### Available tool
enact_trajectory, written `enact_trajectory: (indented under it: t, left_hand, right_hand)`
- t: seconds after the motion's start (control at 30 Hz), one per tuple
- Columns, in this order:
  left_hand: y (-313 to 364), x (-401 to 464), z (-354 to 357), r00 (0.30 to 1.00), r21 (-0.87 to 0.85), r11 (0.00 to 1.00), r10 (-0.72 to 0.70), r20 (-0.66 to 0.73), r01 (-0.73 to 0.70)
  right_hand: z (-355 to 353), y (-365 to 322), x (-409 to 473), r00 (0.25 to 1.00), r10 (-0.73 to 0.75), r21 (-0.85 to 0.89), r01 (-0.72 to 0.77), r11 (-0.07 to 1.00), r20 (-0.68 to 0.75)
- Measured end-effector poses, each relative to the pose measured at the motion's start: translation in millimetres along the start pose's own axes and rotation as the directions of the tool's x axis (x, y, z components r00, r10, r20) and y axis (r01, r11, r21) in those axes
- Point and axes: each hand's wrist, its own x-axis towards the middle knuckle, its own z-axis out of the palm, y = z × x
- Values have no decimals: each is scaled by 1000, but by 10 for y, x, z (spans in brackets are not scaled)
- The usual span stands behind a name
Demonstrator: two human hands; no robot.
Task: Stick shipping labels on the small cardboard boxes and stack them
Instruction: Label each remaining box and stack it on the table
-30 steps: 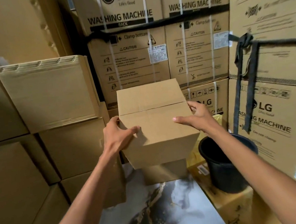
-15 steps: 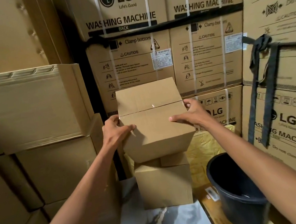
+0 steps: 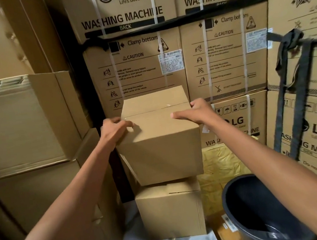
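The upper small box [image 3: 162,137] is held at both sides above the lower small box [image 3: 170,209], on which its base appears to rest or nearly rest; contact along the seam cannot be confirmed. The left hand [image 3: 115,132] is curled round the upper box's left top edge, thumb laid on the lid. The right hand [image 3: 194,111] is wrapped over the right top edge, thumb stretched along the lid and fingers hidden behind the box. No shipping label is visible on either box from this side.

The upper box is seen turned slightly against the lower one, its left corner overhanging. If it is released in this position, a tilt or slide off that side is judged likely. The lower box's top flaps look uneven, so a rocking seat may result.

The black bucket [image 3: 266,212] stands to the right of the lower box, just beside it; a toppling box could be sent into or against it. Only a pale scrap or sheen is made out at its bottom. Both small boxes are closed, contents unseen. The washing machine cartons [image 3: 138,66] are stacked behind the lower box.
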Motion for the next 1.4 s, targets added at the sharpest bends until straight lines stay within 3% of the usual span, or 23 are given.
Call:
enact_trajectory:
  t: [0.13,0.43,0.8,1.03,1.13,1.23,1.3,1.4]
  left_hand:
    - [12,109,72,998,-18,998,-54,9,55]
    - [-90,251,222,980,52,981,-189,67,186]
    - [-54,360,296,979,147,977,-173,108,156]
    - [-107,346,255,992,230,973,-57,110,30]
    - [-50,182,271,998,207,977,57,16,-59]
    - [2,12,253,988,210,966,155,-11,-150]
    - [3,-104,210,978,241,951,206,-29,-193]
    - [-38,-301,143,955,255,930,290,-69,-264]
  right_hand:
    - [-41,-135,85,1000,2,-103,-1,995,9]
    - [44,161,271,981,130,-60,-122,991,142]
    - [117,283,445,981,118,8,-121,993,154]
    - [168,257,363,991,96,-94,-87,992,95]
    - [234,221,246,1000,27,-232,-26,972,-2]
    - [340,122,106,974,-167,-381,98,919,-151]
    - [402,28,-14,918,-348,-465,228,856,-191]
    - [551,-97,-275,805,-581,-535,439,722,-123]
